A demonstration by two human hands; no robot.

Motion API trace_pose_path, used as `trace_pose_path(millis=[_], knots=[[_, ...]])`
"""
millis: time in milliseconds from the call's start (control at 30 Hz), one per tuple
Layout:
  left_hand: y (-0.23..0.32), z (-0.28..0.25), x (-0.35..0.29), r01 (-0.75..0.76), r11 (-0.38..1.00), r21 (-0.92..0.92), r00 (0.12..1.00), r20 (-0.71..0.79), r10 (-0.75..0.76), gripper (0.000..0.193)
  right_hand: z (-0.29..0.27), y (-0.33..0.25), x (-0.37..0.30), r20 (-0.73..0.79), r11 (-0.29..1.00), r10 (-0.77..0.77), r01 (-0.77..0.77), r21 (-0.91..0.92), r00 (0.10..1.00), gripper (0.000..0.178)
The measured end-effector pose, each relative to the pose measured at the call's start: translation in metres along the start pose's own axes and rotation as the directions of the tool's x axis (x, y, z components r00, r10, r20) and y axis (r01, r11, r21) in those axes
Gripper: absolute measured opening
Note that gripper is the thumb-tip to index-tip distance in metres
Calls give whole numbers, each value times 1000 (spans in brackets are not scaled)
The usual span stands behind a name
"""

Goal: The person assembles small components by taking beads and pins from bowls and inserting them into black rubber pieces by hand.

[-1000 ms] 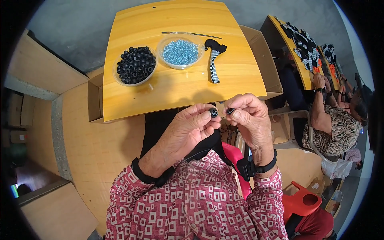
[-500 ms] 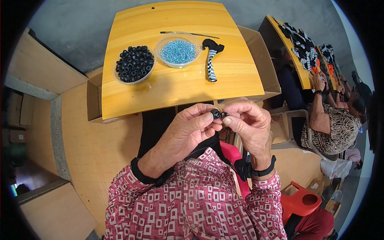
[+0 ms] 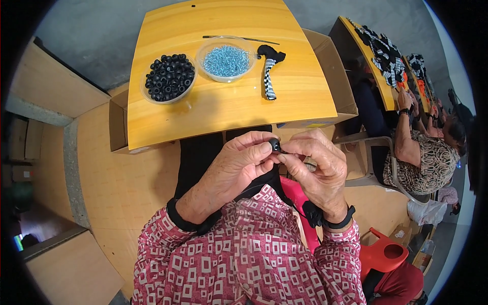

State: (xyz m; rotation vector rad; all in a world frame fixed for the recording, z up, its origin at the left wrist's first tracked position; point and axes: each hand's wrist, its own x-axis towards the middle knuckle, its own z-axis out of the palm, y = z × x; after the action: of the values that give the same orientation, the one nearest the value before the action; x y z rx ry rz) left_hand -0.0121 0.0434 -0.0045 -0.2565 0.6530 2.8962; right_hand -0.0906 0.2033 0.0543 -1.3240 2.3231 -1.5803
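Between the thumb and fingers of my left hand (image 3: 247, 156) is a round black bead (image 3: 274, 144) with a hole, held above my lap near the table's front edge. My right hand (image 3: 316, 161) pinches at the bead's right side, its fingertips almost touching it. A small dark bit shows at those fingertips, too small to name. On the table ahead, a clear tub (image 3: 168, 100) holds many black beads. Beside it, another clear tub (image 3: 226, 79) is filled with tiny blue beads.
On the yellow table (image 3: 244, 109) lie a thin dark rod (image 3: 264, 41) and a black piece with a striped strip (image 3: 269, 71). Cardboard boxes (image 3: 325, 66) flank the table. To the right, another person (image 3: 427, 157) sits at a table with striped cloth pieces; a red stool (image 3: 381, 254) stands nearer.
My right fingertips have come closer to the bead, and the small dark piece they pinched is now mostly hidden. My left hand keeps its hold on the bead.
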Motion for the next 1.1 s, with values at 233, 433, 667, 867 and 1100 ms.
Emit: trace_pose_path(millis=[233,433,667,867,1100], knots=[[0,-3,2,38,999,10,998,-59,-37,26,2,8,0,-10,999,45,-45,17,999,15],[4,2,0,76,993,87,992,-103,-67,23,1,16,-4,15,913,222,-213,347,975,15],[3,0,0,77,996,54,993,-98,-71,22,2,16,-1,50,896,192,-196,399,980,16],[1,-4,2,75,996,-51,993,-88,-79,24,4,18,3,50,920,220,-225,321,974,15],[-3,-15,1,30,993,-111,994,-98,-41,22,4,21,4,34,956,179,-182,230,983,16]])
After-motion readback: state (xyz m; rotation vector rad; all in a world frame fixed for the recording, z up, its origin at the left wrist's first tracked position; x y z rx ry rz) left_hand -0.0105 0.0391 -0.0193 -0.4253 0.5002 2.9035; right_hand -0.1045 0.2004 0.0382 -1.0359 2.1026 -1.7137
